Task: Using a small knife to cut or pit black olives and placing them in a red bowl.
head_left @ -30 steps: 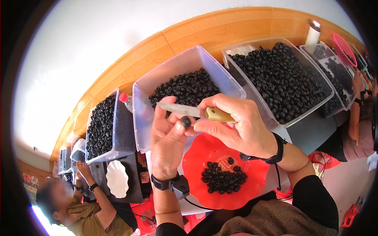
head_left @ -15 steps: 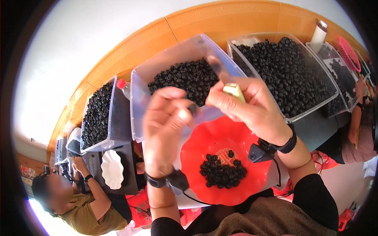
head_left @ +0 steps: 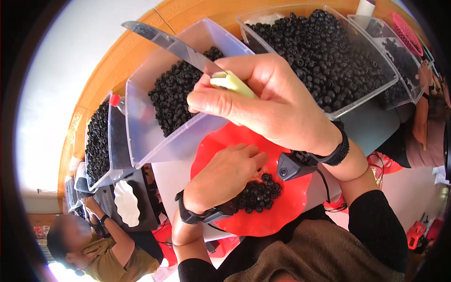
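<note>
My right hand (head_left: 268,101) is closed around the pale yellow-green handle of a knife (head_left: 183,50). Its bare blade points up and left, above a clear tub. Lower down, my left hand (head_left: 223,176) is over a red scalloped plate (head_left: 293,202), beside a small pile of black round pieces with holes (head_left: 258,193). The left fingers are curled downward and their tips are hidden, so whatever they hold cannot be made out. Both wrists wear black straps with small dark devices; the right one has a cable.
Behind the plate stand a clear tub (head_left: 141,134) of black pieces and a fuller tub (head_left: 392,82) to its right. Another tub (head_left: 111,162) is at left, near a white scalloped dish (head_left: 127,204). A co-worker (head_left: 101,244) sits left; another person's arm (head_left: 421,113) shows at right.
My left hand has dropped from beside the knife hand, where it held a small dark piece, to the red plate. The knife blade, blurred before, now shows clearly. The whole view has shifted.
</note>
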Demonstrator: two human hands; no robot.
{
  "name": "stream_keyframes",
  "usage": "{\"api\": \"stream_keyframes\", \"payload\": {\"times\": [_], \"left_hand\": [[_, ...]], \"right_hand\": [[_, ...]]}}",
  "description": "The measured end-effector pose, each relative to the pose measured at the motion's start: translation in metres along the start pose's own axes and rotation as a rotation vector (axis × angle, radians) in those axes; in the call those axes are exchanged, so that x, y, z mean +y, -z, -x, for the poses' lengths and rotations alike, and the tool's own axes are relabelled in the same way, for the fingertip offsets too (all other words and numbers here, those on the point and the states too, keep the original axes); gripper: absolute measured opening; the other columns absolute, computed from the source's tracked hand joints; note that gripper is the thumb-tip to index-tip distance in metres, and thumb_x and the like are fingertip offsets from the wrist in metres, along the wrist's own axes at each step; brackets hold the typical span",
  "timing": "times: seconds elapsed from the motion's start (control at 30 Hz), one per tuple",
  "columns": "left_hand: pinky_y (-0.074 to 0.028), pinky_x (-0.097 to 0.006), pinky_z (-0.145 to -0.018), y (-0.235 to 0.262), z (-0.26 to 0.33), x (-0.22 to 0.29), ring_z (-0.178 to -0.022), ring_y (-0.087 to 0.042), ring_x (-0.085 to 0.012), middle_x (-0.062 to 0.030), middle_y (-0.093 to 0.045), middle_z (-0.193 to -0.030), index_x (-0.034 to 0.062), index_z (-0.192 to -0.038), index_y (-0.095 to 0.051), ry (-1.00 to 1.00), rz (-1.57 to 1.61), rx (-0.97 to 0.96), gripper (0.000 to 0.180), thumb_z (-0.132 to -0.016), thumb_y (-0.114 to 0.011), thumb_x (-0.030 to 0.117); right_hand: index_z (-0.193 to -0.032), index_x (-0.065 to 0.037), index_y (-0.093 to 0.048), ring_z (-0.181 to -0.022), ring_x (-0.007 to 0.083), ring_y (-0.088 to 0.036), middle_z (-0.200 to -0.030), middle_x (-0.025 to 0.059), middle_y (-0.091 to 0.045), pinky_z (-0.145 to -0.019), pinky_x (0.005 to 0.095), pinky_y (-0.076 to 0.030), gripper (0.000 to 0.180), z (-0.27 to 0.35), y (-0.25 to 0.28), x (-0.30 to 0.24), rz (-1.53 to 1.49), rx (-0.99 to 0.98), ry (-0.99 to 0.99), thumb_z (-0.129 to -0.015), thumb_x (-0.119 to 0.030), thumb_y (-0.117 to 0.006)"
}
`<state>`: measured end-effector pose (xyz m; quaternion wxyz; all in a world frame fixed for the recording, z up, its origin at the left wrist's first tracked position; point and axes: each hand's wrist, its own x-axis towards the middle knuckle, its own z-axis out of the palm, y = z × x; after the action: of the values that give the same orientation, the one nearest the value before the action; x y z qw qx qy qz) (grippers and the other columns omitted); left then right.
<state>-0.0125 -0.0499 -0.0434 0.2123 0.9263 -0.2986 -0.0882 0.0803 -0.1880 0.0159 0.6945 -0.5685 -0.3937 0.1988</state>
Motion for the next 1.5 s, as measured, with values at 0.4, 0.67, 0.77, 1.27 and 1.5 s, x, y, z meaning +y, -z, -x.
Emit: {"api": "stream_keyframes", "payload": {"times": [0.4,0.67,0.77,1.27,1.5], "left_hand": [[-0.048,-0.041,-0.065,-0.030,-0.012,-0.001,-0.076,-0.057,-0.0328,-0.0166,-0.053,-0.086,-0.0019,-0.091,-0.055,-0.026,-0.017,-0.035,0.016,-0.078,-0.055,0.008],[-0.049,-0.038,-0.068,0.034,0.003,0.017,-0.079,-0.059,-0.0287,-0.0158,-0.054,-0.089,-0.0045,-0.097,-0.056,0.070,0.006,0.071,0.023,-0.078,-0.061,0.006],[-0.048,-0.028,-0.073,0.069,0.020,0.017,-0.082,-0.058,-0.0185,-0.0096,-0.056,-0.091,-0.0046,-0.098,-0.060,0.188,0.526,0.246,0.023,-0.079,-0.068,0.006],[-0.046,-0.023,-0.061,0.065,0.033,-0.033,-0.071,-0.059,-0.0134,-0.0124,-0.065,-0.089,-0.0002,-0.105,-0.059,0.043,1.369,0.770,0.028,-0.082,-0.069,0.012],[-0.045,-0.023,-0.066,0.059,0.032,-0.039,-0.074,-0.057,-0.0134,-0.0106,-0.061,-0.088,0.0035,-0.097,-0.053,-0.043,1.436,0.790,0.032,-0.077,-0.074,0.017]], "right_hand": [[-0.086,0.001,-0.064,-0.070,0.0033,-0.050,-0.077,-0.0012,-0.059,-0.060,0.0190,-0.040,0.017,0.003,0.005,-0.010,-0.068,0.039,0.054,-0.087,-0.015,-0.067],[-0.086,0.002,-0.063,-0.074,0.0039,-0.053,-0.079,-0.0008,-0.060,-0.067,0.0199,-0.044,0.015,0.001,0.009,-0.006,0.052,0.079,0.123,-0.088,-0.012,-0.065],[-0.079,0.000,-0.061,-0.063,0.0044,-0.044,-0.067,-0.0019,-0.050,-0.056,0.0220,-0.035,0.021,-0.004,0.001,0.004,0.071,0.137,0.196,-0.089,-0.018,-0.064],[-0.087,0.000,-0.062,-0.055,0.0074,-0.051,-0.064,0.0042,-0.056,-0.050,0.0234,-0.040,0.020,0.000,-0.014,0.009,0.548,0.161,0.278,-0.084,-0.019,-0.069],[-0.086,-0.001,-0.062,-0.053,0.0210,-0.055,-0.066,0.0088,-0.057,-0.050,0.0280,-0.043,0.023,0.004,-0.013,0.005,0.691,0.100,0.341,-0.076,-0.016,-0.076]]}}
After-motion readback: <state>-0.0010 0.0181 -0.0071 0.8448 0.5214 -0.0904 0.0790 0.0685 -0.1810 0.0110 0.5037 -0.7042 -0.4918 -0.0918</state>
